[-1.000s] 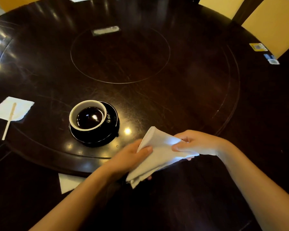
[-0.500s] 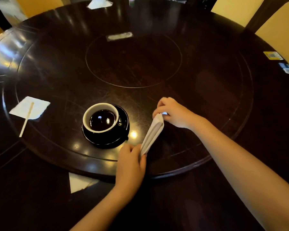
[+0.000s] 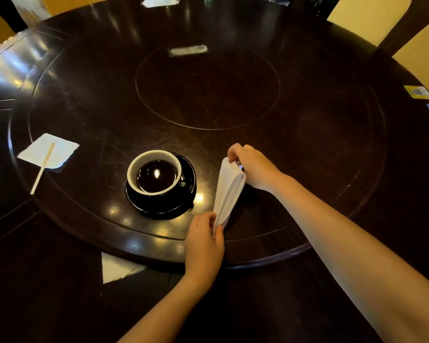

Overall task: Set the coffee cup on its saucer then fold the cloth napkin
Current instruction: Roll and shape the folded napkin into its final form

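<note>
Now both hands (left (image 3: pixel 203 246); right (image 3: pixel 254 168)) pinch the folded napkin (image 3: pixel 228 194)

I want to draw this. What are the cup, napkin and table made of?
The cup looks like glazed ceramic: glossy, with a thick white rim. The napkin seems cloth: soft, limp folds. The table is probably polished dark wood: it mirrors lights and shows fine scratches.

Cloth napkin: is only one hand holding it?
No, the left hand pinches the near end of the cloth napkin and the right hand pinches the far end.
</note>
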Available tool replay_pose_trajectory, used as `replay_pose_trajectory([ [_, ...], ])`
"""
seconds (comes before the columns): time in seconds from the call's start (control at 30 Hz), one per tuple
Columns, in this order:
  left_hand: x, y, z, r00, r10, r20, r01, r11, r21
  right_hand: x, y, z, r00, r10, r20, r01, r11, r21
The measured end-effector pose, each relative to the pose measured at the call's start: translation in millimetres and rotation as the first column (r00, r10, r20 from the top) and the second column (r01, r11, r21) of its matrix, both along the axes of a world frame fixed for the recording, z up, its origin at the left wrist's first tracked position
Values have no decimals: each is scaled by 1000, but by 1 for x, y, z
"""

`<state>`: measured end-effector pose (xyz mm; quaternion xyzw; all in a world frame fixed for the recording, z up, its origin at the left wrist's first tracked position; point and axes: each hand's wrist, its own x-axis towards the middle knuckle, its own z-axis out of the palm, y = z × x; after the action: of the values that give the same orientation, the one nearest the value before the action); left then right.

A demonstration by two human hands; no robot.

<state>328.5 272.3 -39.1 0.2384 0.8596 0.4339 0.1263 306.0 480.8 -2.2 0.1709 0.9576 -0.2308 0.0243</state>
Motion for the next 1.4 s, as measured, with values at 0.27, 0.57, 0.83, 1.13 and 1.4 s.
replay_pose_trajectory([
  [0.27, -3, 0, 0, 998, 39, 56, -39, 999, -4, -10, 0, 11, 930, 244, 277, -321, 903, 284],
  [0.57, 0, -2, -7, 1000, -11, -18, 11, 1000, -8, 21, 47, 3, 883, 237, 404, -372, 879, 299],
  [0.83, 2, -9, -10, 994, -63, -87, 55, 994, -92, -23, 37, 18, 940, -246, 236, 309, 908, -284],
  [1.13, 7, -3, -8, 992, -48, -116, 39, 996, -85, -85, 0, 0, 930, -175, 324, 251, 945, -209],
  [1.4, 11, -3, -11, 993, -34, -109, 25, 996, -82, -83, -5, 4, 964, -146, 224, 214, 924, -318],
])
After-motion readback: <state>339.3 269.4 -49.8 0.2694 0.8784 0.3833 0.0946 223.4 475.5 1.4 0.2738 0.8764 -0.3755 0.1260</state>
